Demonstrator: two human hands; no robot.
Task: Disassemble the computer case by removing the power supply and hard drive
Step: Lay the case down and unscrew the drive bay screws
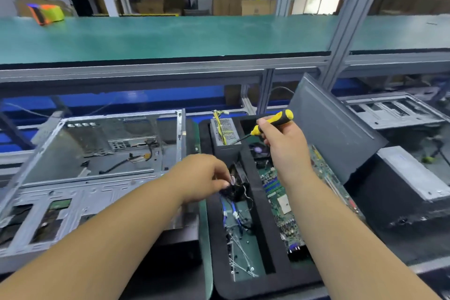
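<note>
Our right hand (283,146) grips a yellow-and-black screwdriver (270,124), tip pointing toward the power supply (225,130), which sits in the far slot of a black foam tray (258,204). Our left hand (202,176) pinches a black cable bundle (235,191) over the tray's middle slot, above loose cables and screws. A motherboard (282,204) fills the right slot. The open case (97,151) lies left of the tray on the table.

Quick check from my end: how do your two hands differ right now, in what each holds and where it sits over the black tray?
The right hand grips a yellow-and-black screwdriver, raised near the tray's far end; the left hand pinches a small dark bundle of cables, lower, over the middle compartment. Both hover over the black tray, beside the open computer case.
</note>
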